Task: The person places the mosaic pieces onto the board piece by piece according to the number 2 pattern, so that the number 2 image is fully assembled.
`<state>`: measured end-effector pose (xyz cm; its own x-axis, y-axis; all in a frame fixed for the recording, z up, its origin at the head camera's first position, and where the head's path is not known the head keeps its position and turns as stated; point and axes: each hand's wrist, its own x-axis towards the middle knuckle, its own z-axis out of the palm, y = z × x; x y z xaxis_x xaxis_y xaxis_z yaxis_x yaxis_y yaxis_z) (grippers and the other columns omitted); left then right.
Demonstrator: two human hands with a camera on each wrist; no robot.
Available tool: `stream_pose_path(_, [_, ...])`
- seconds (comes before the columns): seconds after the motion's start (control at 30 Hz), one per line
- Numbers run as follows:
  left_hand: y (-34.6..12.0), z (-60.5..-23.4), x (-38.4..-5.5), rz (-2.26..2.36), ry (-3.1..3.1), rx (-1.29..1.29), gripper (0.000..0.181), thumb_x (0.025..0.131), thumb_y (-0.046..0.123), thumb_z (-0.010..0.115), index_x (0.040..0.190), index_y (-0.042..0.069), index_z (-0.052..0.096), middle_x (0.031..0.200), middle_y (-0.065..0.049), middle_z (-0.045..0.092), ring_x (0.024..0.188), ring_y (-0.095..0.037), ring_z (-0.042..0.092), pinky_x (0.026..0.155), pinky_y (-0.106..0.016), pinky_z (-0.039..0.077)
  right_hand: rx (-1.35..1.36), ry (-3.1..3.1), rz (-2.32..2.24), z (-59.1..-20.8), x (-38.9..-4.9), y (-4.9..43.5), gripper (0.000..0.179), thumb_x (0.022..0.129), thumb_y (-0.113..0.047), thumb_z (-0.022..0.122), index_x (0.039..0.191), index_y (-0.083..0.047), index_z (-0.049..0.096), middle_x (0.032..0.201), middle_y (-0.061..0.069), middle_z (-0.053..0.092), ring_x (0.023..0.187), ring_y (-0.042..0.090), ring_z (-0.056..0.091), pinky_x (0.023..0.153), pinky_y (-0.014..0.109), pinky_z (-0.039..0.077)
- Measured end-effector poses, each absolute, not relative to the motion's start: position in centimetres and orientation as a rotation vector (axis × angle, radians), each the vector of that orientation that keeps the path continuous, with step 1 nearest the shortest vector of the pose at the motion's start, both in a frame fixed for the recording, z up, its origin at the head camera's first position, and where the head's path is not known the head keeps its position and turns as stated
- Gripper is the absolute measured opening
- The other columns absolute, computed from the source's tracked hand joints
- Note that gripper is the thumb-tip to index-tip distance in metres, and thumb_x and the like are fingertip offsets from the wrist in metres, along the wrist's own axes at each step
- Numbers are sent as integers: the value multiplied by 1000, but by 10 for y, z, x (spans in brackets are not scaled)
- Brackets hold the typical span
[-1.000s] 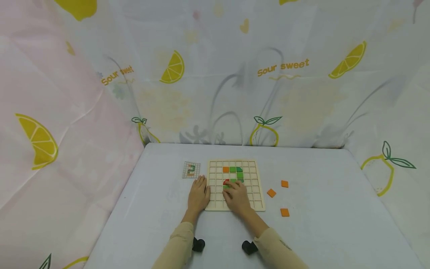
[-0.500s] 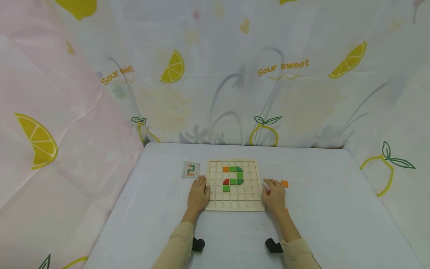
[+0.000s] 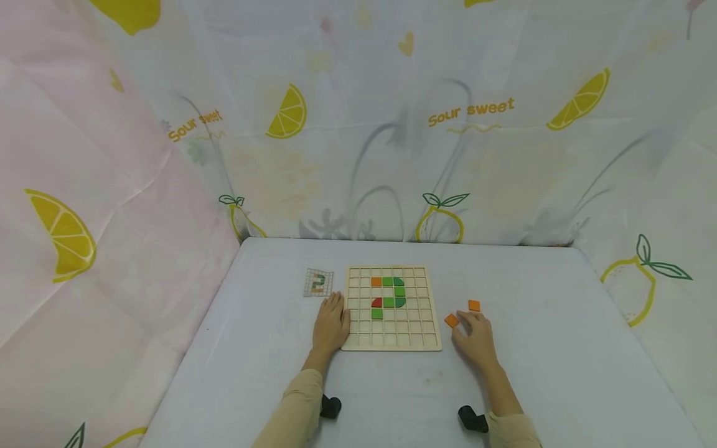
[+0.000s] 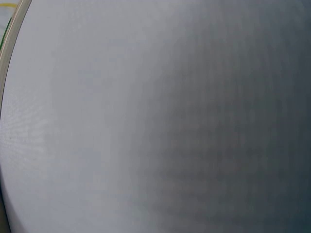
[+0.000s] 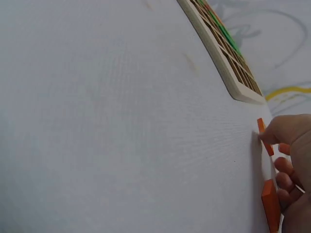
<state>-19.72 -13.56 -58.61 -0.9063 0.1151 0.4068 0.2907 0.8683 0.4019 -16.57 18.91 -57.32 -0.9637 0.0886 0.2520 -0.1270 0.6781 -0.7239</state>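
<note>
My left hand [image 3: 332, 325] rests with straight fingers at the left edge of the wooden grid board [image 3: 358, 341]. Toward the board's middle, green, red and orange tiles [image 3: 388, 302] form a bent path. To the right of the board, thumb and index finger of my right hand [image 3: 476, 341] pinch the edge of an orange square tile [image 3: 451, 320] at the tabletop. The right wrist view shows the thumb over this tile [image 5: 265, 128], other fingers curled. A second orange tile [image 3: 474, 305] lies just beyond that hand. Another orange tile [image 5: 271, 206] is hidden under the hand in the head view.
A small pattern card [image 3: 318, 283] with a printed grid lies left of the board. The white table [image 3: 252, 348] meets a lemon-print cloth [image 3: 358, 155] behind it. Black wrist devices [image 3: 473, 419] sit under the sleeves. The left wrist view holds mostly white tabletop.
My right hand has left the green tile it was touching on the board and moved right to the loose orange tiles. My left hand stays put.
</note>
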Motion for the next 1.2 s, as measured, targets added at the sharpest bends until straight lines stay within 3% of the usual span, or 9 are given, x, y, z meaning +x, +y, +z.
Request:
stream_pose_path(0.17, [-136,-585,-198,-646,-2654,-304,40,91,13,52,120,-13,56,129,-26,54,125,-38,47,109,-50,33,3,-2611,1171,-575,-165,188,36,76,-5,69,107,12,63,104,27,58,100,43,52,88,54,44])
stream_pose_path(0.37, [-136,-586,-198,-655,-2679,-290,41,91,14,52,122,-13,55,131,-25,52,127,-37,45,110,-49,31,-76,-2575,1191,-575,-168,185,28,77,3,62,104,11,65,96,23,66,94,38,59,85,49,49])
stream_pose_path(0.63, [-136,-586,-198,-651,-2694,-286,41,92,15,51,122,-12,55,131,-25,52,127,-37,45,110,-48,31,-33,-2644,1177,-575,-176,182,38,76,-5,66,112,8,62,111,27,59,102,40,50,85,51,43])
stream_pose_path(0.8, [-136,-587,-198,-651,-2696,-286,41,92,15,51,122,-12,55,132,-24,52,128,-36,45,111,-47,31,56,-2595,1158,-577,-183,181,29,76,-2,69,103,9,65,102,25,64,98,40,54,85,50,44])
stream_pose_path(1.0, [-136,-586,-197,-650,-2700,-287,41,93,15,50,123,-12,54,132,-24,51,128,-36,44,111,-47,30,41,-2568,1161,-576,-183,178,36,72,-1,69,105,13,64,101,27,65,96,39,60,88,51,48])
stream_pose_path(1.2, [-135,-586,-196,-673,-2697,-278,41,92,15,50,123,-12,55,132,-24,51,128,-37,44,112,-48,30,118,-2548,1073,-577,-180,176,34,70,1,69,100,14,64,93,26,65,86,37,60,80,51,50])
